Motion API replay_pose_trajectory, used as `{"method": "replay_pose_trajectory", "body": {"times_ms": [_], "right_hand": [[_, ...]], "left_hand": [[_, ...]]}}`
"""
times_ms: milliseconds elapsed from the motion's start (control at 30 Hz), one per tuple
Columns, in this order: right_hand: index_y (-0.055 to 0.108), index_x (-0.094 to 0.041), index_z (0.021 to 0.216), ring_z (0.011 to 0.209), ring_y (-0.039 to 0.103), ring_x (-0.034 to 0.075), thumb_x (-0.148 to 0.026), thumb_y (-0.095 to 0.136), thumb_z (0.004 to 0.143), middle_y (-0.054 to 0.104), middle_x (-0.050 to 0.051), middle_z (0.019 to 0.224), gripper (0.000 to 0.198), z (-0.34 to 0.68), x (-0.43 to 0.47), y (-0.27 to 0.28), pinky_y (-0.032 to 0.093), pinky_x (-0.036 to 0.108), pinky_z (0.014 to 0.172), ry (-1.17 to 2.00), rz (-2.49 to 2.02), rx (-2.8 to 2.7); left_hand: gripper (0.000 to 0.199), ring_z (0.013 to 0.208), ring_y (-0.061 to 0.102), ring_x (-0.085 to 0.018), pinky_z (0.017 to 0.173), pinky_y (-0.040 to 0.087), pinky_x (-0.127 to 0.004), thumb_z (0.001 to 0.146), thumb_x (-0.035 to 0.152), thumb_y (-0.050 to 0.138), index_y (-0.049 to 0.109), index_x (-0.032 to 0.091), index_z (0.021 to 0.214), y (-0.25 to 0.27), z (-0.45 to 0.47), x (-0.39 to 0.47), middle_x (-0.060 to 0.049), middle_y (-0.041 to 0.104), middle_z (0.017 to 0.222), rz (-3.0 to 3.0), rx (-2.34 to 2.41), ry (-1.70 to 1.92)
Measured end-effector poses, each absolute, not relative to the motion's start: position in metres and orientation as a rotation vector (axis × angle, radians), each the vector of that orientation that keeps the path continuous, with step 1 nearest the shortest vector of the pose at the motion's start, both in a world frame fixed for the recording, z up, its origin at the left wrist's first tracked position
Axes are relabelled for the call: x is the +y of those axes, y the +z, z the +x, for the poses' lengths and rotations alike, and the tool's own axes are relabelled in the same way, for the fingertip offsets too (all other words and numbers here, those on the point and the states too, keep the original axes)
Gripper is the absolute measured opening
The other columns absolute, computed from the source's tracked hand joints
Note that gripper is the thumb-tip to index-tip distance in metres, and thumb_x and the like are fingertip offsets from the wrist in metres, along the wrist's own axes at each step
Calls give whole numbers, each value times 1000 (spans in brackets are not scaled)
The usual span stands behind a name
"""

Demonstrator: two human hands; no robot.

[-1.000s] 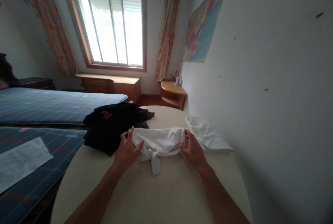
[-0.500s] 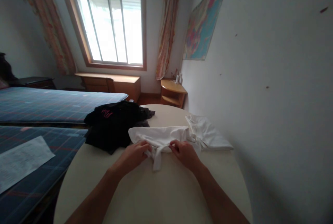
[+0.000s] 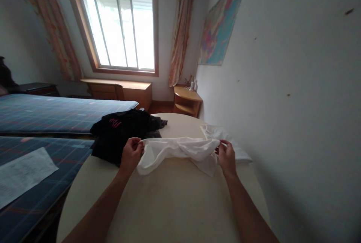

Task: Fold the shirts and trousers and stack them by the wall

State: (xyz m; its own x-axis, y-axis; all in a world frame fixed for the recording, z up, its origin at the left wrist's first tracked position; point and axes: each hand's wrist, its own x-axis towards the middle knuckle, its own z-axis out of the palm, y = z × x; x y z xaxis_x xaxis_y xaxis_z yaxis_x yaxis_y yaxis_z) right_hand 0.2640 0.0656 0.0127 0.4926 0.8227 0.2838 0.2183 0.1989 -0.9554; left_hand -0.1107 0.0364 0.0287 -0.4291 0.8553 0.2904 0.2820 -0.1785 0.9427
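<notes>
A thin white garment (image 3: 177,148) stretches between my two hands over the round cream table (image 3: 175,201); its exact kind cannot be made out. My left hand (image 3: 132,154) pinches its left upper corner, beside the black clothing. On the other side, my right hand (image 3: 227,156) pinches the right upper corner. Loose folds hang down under both corners. Partly behind the right hand lies a second, folded white garment (image 3: 239,154) on the table's right side.
Dark clothes (image 3: 121,132) with a pink print are heaped on the table's left edge. Plaid mattresses (image 3: 64,113) stand left, one bearing a paper sheet (image 3: 25,175). A wall rises close on the right. A corner shelf (image 3: 187,98) and a low desk (image 3: 135,90) stand beyond.
Both hands have moved apart and a little away from me, now at the garment's corners. The white cloth has gone from lying bunched to being stretched sideways, its lower folds hanging.
</notes>
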Motion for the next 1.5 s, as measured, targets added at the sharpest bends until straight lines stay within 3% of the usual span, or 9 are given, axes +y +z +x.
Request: {"method": "replay_pose_trajectory", "body": {"times_ms": [167, 300, 433, 633, 800, 933, 1033, 1200, 1500], "right_hand": [[50, -19, 123, 113, 63, 26, -47, 57, 77, 60, 16, 132, 53, 259, 73, -5, 55, 40, 89, 556, -1307, -1267], [49, -20, 131, 122, 57, 27, -40, 62, 72, 60, 13, 130, 64, 255, 70, -11, 44, 42, 105, 342, -1443, -1481], [44, -14, 136, 106, 64, 30, -47, 67, 68, 65, 16, 115, 79, 264, 70, -17, 50, 42, 91, 269, -1683, -1381], [60, -15, 115, 78, 68, 26, -44, 71, 66, 71, 9, 84, 58, 281, 69, -9, 51, 33, 67, 552, -1776, -1360], [59, -14, 123, 48, 50, 14, -50, 66, 71, 54, -6, 57, 64, 283, 63, 14, 40, 25, 47, 565, -1514, -1231], [67, -14, 111, 48, 45, 11, -55, 66, 70, 53, -5, 58, 58, 288, 63, 21, 36, 22, 44, 537, -1425, -1017], [68, -15, 110, 59, 56, 14, -52, 66, 68, 62, 0, 71, 56, 290, 65, 22, 44, 24, 50, 684, -1355, -897], [61, -23, 125, 67, 61, 14, -41, 69, 64, 64, -2, 80, 65, 289, 67, 20, 51, 25, 60, 845, -1219, -974], [62, -16, 119, 66, 59, 16, -56, 75, 65, 65, 0, 78, 68, 297, 67, 12, 47, 26, 58, 525, -1371, -1067]], "left_hand": [[34, 96, 66, -22, 92, 52, -37, 72, 22, 53, 65, 16, 103, 11, -108, 42, -9, 66, 104, 1630, 1697, 1476], [35, 112, 62, -24, 101, 47, -39, 81, 26, 53, 63, 18, 114, 9, -100, 33, -12, 54, 130, 1961, 1763, 1347], [59, 102, 67, -27, 87, 53, -40, 83, 31, 60, 45, 18, 138, 20, -96, 16, -17, 43, 137, 1968, 2124, 1021], [52, 91, 70, -37, 78, 50, -45, 90, 38, 53, 40, 15, 135, 36, -106, 5, -18, 68, 103, 1852, 2323, 443], [42, 79, 70, -25, 72, 49, -32, 88, 39, 53, 45, 20, 124, 29, -114, 23, -6, 71, 87, 1683, 1997, 1088], [40, 79, 66, -20, 69, 51, -28, 79, 50, 59, 61, 16, 101, 28, -117, 35, -6, 70, 87, 1442, 1695, 1513], [50, 84, 66, -21, 71, 52, -28, 73, 53, 65, 66, 13, 103, 28, -115, 36, -9, 71, 96, 1320, 1503, 1466], [72, 76, 68, -17, 65, 56, -28, 60, 40, 80, 56, 16, 123, 16, -107, 34, -10, 69, 109, 1286, 1361, 1365], [55, 72, 70, -20, 66, 53, -30, 67, 36, 76, 56, 17, 114, 10, -109, 33, -4, 72, 82, 1437, 1656, 1323]]}}
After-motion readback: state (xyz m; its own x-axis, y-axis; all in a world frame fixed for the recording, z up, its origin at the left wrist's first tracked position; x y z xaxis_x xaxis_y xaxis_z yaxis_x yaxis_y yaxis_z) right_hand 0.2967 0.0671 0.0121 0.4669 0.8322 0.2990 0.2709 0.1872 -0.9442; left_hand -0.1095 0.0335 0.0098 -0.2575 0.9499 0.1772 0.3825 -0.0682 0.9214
